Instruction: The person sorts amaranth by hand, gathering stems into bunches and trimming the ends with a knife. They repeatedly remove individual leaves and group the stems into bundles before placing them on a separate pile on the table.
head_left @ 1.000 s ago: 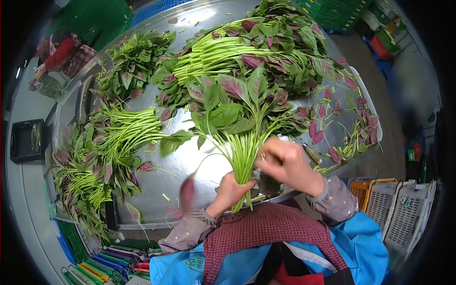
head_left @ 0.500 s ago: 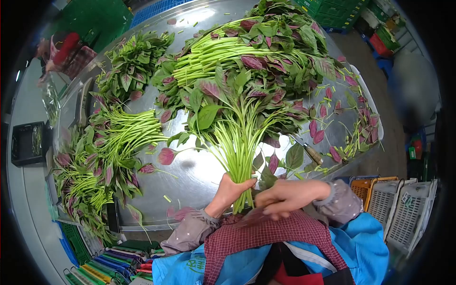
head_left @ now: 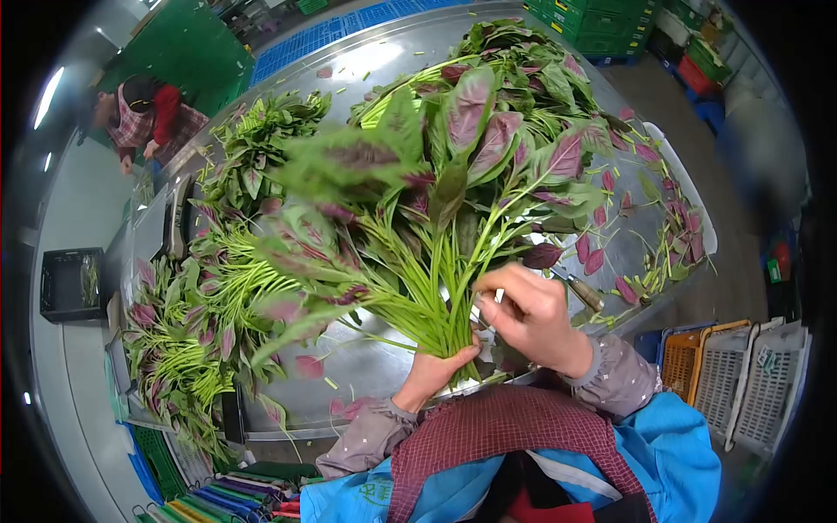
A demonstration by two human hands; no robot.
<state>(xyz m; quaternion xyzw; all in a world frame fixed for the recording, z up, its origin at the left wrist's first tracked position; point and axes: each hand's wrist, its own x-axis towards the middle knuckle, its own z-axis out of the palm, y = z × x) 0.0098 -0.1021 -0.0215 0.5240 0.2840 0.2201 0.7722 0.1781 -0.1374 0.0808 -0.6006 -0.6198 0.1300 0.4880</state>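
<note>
Upright over the near edge of the metal table [head_left: 305, 408], a bunch of amaranth [head_left: 440, 301] with green and purple leaves fans outward. My left hand [head_left: 436, 370] is wrapped round its lower stems. Beside the bunch, on its right, is my right hand [head_left: 536, 318], fingers curled and fingertips against or very near the outer stems; what they pinch, if anything, cannot be made out. A knife [head_left: 582, 292] with a wooden handle lies just beyond that hand, its blade partly hidden by leaves.
More amaranth lies in a large pile [head_left: 558, 87] at the back and in bunches [head_left: 183, 349] at the left. Loose leaves [head_left: 676, 235] litter the right side. Baskets [head_left: 711, 366] stand at right. Another person [head_left: 148, 118] works at far left.
The bunch has spread and leaned, with some leaves blurred by motion at the left. My right hand has risen from beside the stem ends to the stems' right side. The view has shifted slightly.
</note>
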